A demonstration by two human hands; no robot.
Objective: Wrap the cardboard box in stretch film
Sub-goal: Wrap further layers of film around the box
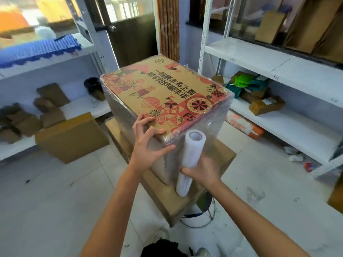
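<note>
A large cardboard box [163,93] with red and black printed patterns stands on a flat brown carton [167,197]. Clear stretch film covers its sides and laps over the top edges. My left hand [148,143] rests on the near top corner, fingers spread over the edge and thumb pressed on the filmed side. My right hand [202,169] grips a white roll of stretch film [191,154], held upright against the box's near right corner.
The flat carton rests on a metal-legged stool [206,214]. White shelves [278,58] with boxes and parcels line the right; a shelf [89,106] with small cartons lines the left. A brown carton [72,138] leans at the left. A door [133,34] is behind.
</note>
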